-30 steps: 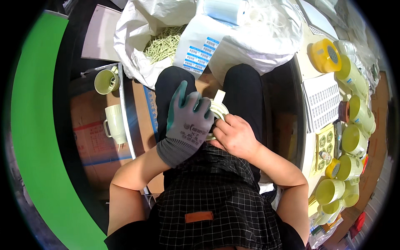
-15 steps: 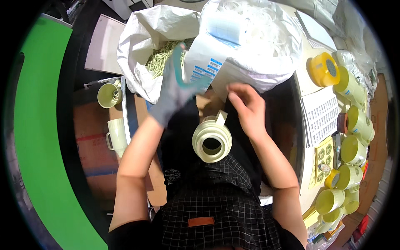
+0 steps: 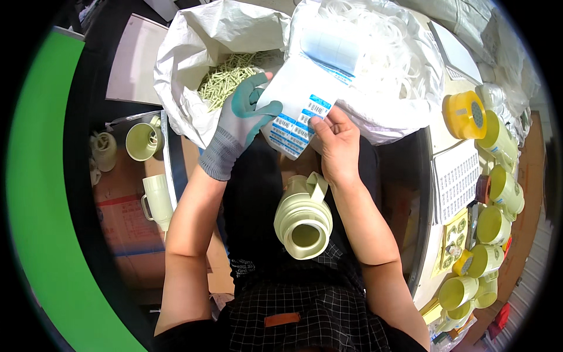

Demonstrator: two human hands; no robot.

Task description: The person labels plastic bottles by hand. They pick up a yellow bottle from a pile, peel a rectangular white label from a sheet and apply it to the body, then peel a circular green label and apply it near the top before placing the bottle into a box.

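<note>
A sheet of blue-and-white barcode stickers [image 3: 305, 85] hangs down from a roll between my two hands. My left hand [image 3: 237, 117], in a grey and teal glove, pinches its left edge with the thumb in front; some of the fingers are behind the paper. On the right edge, my bare right hand [image 3: 339, 141] is closed, its thumb and fingers on the sheet by a sticker. Whether a sticker has come loose there I cannot tell. Below, a pale green thermos jug [image 3: 302, 214] with a handle lies in my lap, its round mouth facing me.
A white sack [image 3: 193, 53] of small green sticks and another sack [image 3: 375, 117] of clear plastic rings stand ahead. On the right-hand table are yellow tape [image 3: 463, 115], a label sheet [image 3: 456, 185] and several green cups [image 3: 494, 226]. Green mugs [image 3: 157, 199] are at left.
My left hand has come to the sticker sheet and now grips it. My right hand has moved up onto the sheet's edge. The jug sits lower in view.
</note>
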